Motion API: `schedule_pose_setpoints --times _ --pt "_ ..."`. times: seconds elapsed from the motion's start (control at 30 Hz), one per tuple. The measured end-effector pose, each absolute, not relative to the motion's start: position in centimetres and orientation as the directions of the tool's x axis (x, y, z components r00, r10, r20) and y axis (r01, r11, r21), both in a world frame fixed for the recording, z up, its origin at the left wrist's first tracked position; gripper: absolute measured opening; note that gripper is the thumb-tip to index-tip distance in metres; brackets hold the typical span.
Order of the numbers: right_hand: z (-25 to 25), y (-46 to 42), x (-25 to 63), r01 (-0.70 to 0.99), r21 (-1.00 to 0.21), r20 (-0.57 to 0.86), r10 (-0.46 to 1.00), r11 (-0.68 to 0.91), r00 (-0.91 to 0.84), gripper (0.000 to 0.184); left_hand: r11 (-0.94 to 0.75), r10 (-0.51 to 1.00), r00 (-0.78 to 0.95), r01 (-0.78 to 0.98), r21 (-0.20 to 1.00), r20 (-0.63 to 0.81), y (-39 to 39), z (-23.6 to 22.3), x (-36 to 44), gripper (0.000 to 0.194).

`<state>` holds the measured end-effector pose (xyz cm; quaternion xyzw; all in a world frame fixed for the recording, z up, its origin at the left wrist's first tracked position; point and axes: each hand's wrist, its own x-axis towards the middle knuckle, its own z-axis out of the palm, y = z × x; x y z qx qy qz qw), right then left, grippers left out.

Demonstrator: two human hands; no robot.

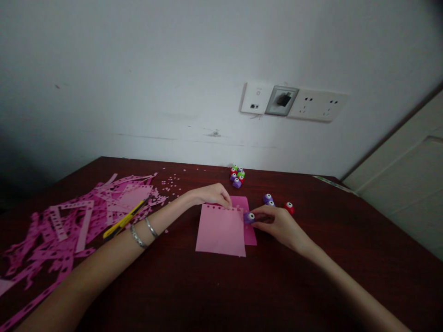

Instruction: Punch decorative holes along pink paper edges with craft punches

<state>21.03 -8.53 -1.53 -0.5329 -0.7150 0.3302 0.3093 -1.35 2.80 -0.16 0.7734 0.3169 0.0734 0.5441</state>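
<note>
Left hand [212,195] presses pink paper [219,230], long axis wallward; right hand [278,224] grips purple punch [248,217].

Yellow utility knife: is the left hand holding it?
No, the left hand rests on the pink paper sheet, while the yellow utility knife lies on the pink paper strips.

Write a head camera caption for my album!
Left hand steadies pink paper; right hand holds a purple punch.

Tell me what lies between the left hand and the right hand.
In the head view, a light pink paper sheet lies over a darker pink paper sheet between the left hand and the right hand, which grips a purple paper punch.
</note>
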Motion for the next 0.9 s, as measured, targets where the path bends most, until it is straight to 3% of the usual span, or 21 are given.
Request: schedule_pose_setpoints --times 0.9 --pt "-1.73 -8.38 21.21 0.521 -0.833 0.081 0.972 0.188 -0.223 0.022 -0.229 0.566 0.788 0.431 0.873 -0.241 3.09 -0.57 -1.49 0.026"
